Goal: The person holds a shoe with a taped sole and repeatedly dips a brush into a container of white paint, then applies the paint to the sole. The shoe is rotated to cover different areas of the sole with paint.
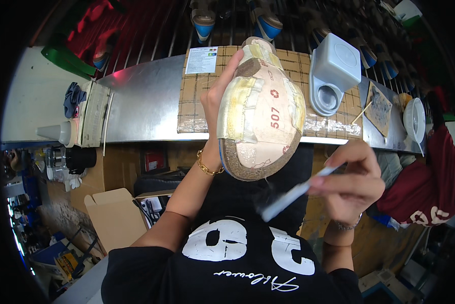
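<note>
Shoe (268,131) shows its bottom in the head view, held up in front of the bench (141,101) and partly over the cardboard (193,114). The left hand (218,101) has its grip closed on the shoe's left side; most of its fingers are hidden behind it. The shoe is long from far to near: the thin heel end points away, over the bench, and the wide toe end points back toward the person's black shirt (258,273).

The right hand (351,177) pinches the pale handle of what looks like a brush (293,195). It is blurry, so its tip is hard to make out. The brush slants from the right hand down and left, across the way the shoe runs. Its tip shows just below the toe, seemingly not touching it. I think this small gap matters most. From the right grip, the shoe lies up and left, toe end nearest.
</note>
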A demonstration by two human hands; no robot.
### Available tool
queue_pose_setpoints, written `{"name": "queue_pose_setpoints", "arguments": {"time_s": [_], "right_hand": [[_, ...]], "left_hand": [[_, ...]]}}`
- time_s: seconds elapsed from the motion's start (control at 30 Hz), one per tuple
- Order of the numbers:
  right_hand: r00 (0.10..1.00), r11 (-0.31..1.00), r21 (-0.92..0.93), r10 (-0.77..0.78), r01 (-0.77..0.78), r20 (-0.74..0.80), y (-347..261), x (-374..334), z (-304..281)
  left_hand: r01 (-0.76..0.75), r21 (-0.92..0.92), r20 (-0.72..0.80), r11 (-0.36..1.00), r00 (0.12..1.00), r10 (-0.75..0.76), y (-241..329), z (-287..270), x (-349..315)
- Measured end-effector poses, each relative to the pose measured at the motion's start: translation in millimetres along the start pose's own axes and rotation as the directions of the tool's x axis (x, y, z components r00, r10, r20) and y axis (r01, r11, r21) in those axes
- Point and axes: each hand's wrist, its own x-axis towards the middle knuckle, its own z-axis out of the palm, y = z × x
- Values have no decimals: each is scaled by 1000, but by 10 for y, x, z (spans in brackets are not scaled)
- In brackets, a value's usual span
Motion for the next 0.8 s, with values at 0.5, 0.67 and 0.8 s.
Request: {"name": "queue_pose_setpoints", "arguments": {"time_s": [0.5, 0.67, 0.8], "right_hand": [[988, 988, 36, 153, -153, 1, 182, -7, -154], [993, 993, 39, 114, -113, -29, 193, 46, -178], [989, 985, 110, 127, -135, 71, 280, 5, -257]], "left_hand": [[160, -69, 110, 985, 982, -151, 203, -43, -68], [194, -200, 160, 960, 973, -164, 273, -45, -48], [290, -269, 235, 918, 944, -230, 345, -68, -79]]}}
